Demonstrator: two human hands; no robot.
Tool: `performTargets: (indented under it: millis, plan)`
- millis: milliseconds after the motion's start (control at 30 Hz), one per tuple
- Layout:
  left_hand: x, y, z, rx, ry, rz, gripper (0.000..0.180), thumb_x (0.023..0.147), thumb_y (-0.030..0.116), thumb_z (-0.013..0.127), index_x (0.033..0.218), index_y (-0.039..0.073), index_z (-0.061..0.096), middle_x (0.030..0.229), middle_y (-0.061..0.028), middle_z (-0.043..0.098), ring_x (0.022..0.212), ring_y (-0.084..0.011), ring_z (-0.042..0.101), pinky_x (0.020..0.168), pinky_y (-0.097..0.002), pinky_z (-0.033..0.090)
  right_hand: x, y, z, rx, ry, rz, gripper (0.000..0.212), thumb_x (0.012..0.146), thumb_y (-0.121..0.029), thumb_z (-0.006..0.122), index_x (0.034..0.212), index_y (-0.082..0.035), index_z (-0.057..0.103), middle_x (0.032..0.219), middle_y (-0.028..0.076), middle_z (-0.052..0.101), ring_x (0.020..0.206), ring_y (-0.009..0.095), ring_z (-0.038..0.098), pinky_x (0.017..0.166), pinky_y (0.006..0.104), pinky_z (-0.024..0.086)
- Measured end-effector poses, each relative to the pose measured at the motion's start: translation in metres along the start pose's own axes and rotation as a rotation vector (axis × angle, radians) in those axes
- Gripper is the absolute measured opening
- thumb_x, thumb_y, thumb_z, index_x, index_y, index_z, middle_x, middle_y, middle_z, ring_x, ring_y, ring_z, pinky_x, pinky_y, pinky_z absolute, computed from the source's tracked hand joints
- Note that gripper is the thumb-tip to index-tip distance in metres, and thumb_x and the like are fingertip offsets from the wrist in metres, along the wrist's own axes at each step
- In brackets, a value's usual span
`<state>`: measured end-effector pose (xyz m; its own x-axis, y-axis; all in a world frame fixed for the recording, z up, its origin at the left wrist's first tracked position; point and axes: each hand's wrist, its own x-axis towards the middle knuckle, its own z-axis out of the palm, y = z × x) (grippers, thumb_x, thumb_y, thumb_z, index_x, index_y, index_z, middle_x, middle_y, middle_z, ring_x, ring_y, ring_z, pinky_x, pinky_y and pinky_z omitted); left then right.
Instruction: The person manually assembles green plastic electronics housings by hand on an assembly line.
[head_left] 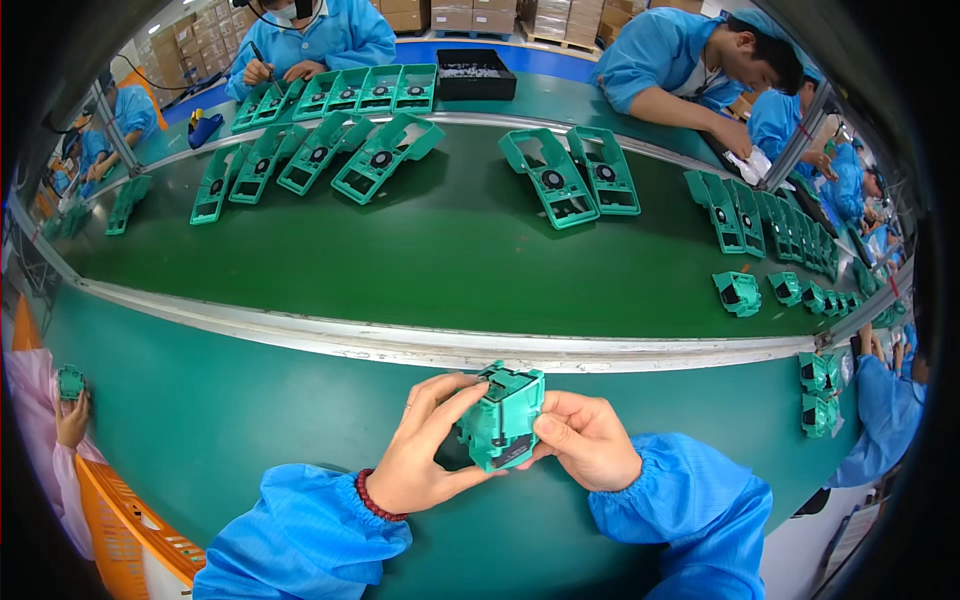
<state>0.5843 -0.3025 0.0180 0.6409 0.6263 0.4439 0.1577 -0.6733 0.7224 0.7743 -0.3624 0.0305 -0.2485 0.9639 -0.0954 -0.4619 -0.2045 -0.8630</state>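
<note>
Here, fingers (558, 436) grip a boxy, plastic-looking housing (510, 418).

Teal-green housing (507, 418) with black patches; teal table (250, 400); off-white rail (460, 349) along its far edge; deep green belt (450, 270) beyond. Bright blue sleeves (680, 490), dark red beaded bracelet (371, 501). Orange slotted crate (100, 480) by the table's left edge.

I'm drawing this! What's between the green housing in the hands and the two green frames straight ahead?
In the head view: beyond the housing, a scuffed white rail, then green conveyor belt.
</note>
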Motion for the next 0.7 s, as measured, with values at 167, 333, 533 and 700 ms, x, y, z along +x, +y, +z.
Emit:
performTargets:
  millis: [167,333,533,700]
  plan:
    - [-0.004,0.003,-0.004,-1.334,0.026,-0.531,0.092,0.057,-0.011,0.069,0.132,0.011,0.019,0.126,-0.0077,0.035,0.117,-0.0209,0.036,0.095,-0.0384,0.033,-0.003,0.003,-0.006,-0.636,0.269,-0.508,0.040,0.079,-0.012,0.060,0.114,0.002,0.047,0.110,0.015,0.051,0.101,0.021,0.049,0.082,0.0311,0.040]
    - [-0.012,-0.008,0.000,-1.681,-0.048,-0.649,0.103,0.053,-0.016,0.062,0.136,0.018,0.012,0.130,-0.0081,0.033,0.119,-0.0246,0.035,0.096,-0.0404,0.030,-0.004,0.001,-0.007,-0.839,0.127,-0.617,0.052,0.072,-0.017,0.067,0.115,0.004,0.046,0.113,0.018,0.048,0.104,0.027,0.046,0.086,0.0339,0.038]
    - [-0.012,-0.006,0.004,-1.626,-0.104,-0.654,0.105,0.050,-0.016,0.064,0.136,0.016,0.014,0.130,-0.0085,0.035,0.120,-0.0244,0.034,0.096,-0.0401,0.031,-0.010,0.002,-0.013,-0.854,0.095,-0.630,0.052,0.072,-0.015,0.067,0.115,0.004,0.046,0.113,0.019,0.048,0.103,0.030,0.047,0.088,0.0353,0.037]
    - [-0.005,0.003,-0.041,-1.229,0.023,-0.380,0.092,0.050,-0.003,0.073,0.129,0.008,0.029,0.121,-0.0096,0.042,0.114,-0.0237,0.040,0.095,-0.0380,0.032,-0.001,-0.028,-0.028,-1.186,0.230,-0.704,0.047,0.070,-0.012,0.068,0.111,0.000,0.049,0.107,0.017,0.050,0.101,0.031,0.047,0.086,0.0361,0.038]
